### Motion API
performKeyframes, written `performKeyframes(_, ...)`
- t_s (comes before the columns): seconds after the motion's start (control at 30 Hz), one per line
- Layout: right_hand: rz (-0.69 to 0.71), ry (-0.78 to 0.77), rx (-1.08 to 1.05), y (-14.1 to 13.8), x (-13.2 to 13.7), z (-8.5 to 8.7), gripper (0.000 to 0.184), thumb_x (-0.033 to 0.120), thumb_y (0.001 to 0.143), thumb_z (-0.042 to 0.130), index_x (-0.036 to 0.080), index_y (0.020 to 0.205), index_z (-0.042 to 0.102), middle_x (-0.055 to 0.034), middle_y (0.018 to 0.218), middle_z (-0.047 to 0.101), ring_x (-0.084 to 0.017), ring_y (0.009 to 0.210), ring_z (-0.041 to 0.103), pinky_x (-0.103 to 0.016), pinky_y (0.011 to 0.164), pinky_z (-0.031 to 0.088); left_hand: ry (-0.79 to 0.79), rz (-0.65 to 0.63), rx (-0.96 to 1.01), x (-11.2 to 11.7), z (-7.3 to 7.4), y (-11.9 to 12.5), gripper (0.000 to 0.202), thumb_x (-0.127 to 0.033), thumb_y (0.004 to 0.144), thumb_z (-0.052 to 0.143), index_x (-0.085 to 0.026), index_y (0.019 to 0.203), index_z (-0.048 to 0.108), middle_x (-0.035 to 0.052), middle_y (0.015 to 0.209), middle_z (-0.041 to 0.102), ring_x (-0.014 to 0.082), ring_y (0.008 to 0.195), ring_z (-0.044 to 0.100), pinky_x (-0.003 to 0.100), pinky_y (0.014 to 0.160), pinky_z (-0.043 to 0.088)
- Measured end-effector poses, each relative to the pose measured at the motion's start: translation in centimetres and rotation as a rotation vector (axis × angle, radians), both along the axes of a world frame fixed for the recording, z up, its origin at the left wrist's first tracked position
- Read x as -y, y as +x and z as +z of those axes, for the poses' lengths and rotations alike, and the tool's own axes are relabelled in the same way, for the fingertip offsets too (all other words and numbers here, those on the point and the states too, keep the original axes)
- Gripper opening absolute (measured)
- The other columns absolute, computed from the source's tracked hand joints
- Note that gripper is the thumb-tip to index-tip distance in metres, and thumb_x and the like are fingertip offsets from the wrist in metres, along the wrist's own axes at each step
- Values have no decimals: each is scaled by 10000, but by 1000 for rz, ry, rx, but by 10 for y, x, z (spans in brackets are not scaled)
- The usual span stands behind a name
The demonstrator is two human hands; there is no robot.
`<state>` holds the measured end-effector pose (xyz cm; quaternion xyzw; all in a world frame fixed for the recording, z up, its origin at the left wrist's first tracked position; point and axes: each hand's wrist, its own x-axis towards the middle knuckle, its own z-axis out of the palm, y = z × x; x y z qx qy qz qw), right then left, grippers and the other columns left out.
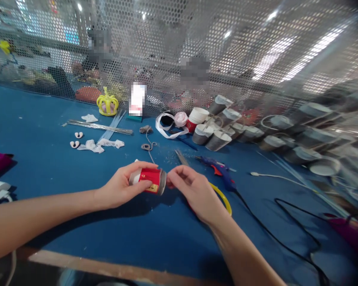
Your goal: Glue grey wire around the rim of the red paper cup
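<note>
My left hand (pixel 122 182) is wrapped round a small red and white paper cup (pixel 150 174), tilted on its side above the blue table. Grey cord (pixel 162 182) is wound in a band at the cup's right end. Close beside that end, my right hand (pixel 193 188) has its thumb and fingers pinched together; what lies between them is too small to make out. A strand of grey cord (pixel 150 153) runs from behind the cup to a small bundle (pixel 145 129). Partly hidden by my right hand is a pair of scissors (pixel 181 157) with a yellow handle.
To the right are a blue glue gun (pixel 220 169) with a black cable and a white cable (pixel 280 178). Grey-wrapped cups (pixel 217 140) stand and lie at the back right. Metal wires (pixel 100 127) and a yellow crown (pixel 107 105) lie back left, before a perforated metal screen (pixel 161 51).
</note>
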<state>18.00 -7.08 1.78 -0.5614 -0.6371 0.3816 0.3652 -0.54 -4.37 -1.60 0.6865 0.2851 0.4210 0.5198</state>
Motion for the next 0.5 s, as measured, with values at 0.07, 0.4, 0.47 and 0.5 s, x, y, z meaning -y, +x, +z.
performKeyframes(0.07,-66,74,39,1,0,-1,219,377,815,483,177,748,543,-10,705,585,-125,655,543,-250,636,440,94,-15,-48,2,1,-1,293,-234,797,561,-141,1074,576,81,1046,629,163,907,599,242,793,479)
performKeyframes(0.4,140,257,78,-10,6,-7,305,345,905,332,209,936,603,-60,1077,563,-150,1014,529,-294,894,406,311,-81,-114,3,-6,-3,284,-162,809,527,-136,1090,562,75,976,680,144,819,645,227,760,501)
performKeyframes(0.47,165,209,39,-12,6,-6,356,383,911,297,211,942,607,-62,1102,555,-155,1030,526,-299,902,407,320,-68,-134,3,-7,-2,283,-149,794,528,-132,1073,573,71,949,688,142,781,649,220,724,505)
performKeyframes(0.5,170,196,26,-13,6,-5,373,404,910,289,212,942,608,-63,1105,557,-161,1040,523,-305,907,407,321,-51,-147,4,-7,-2,277,-142,782,531,-130,1055,582,66,922,693,137,747,649,214,695,506)
